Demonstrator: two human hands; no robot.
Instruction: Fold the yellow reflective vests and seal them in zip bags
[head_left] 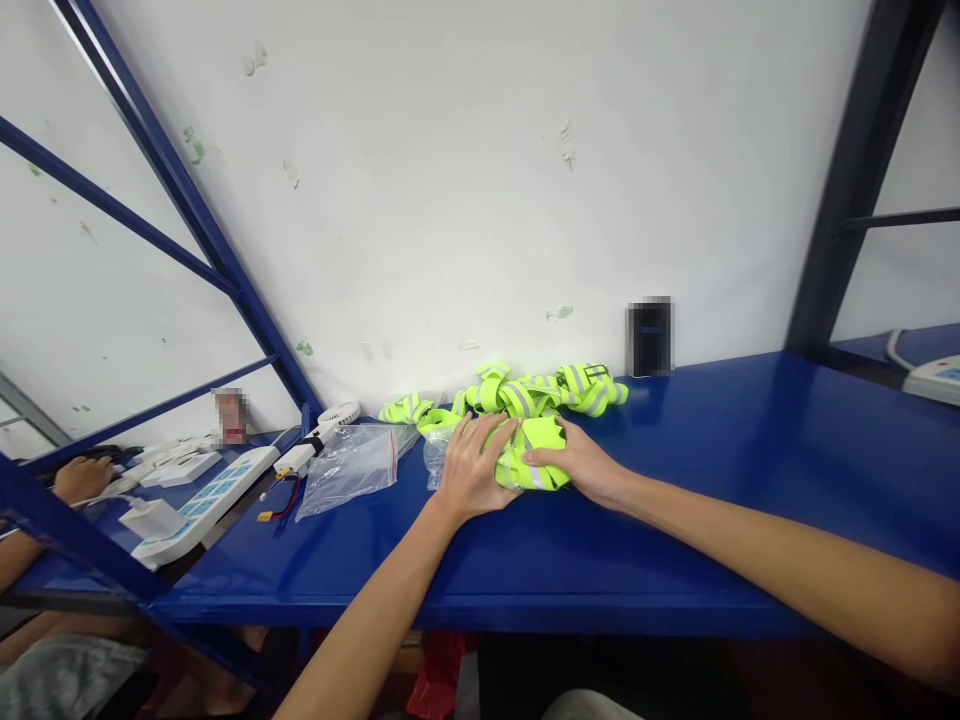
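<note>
Between my two hands is a folded bundle of fluorescent yellow reflective strap (546,440) with silver-grey stripes, resting on the blue table (675,520). My left hand (474,470) lies over its left side with the fingers curled on it. From the right, my right hand (592,465) grips the other side, thumb toward the front. Clear plastic (435,455) shows just left of my left hand; whether it wraps the bundle I cannot tell. Behind both hands lies a loose heap of the same yellow reflective straps (525,392), with a black buckle at its right end.
A clear zip bag (349,470) lies to the left, near a white handheld fan (334,418) and a short cable with a yellow connector (277,505). Farther left are a power strip (214,505) and another person's hand (82,478). A blurred dark object (650,338) stands against the wall.
</note>
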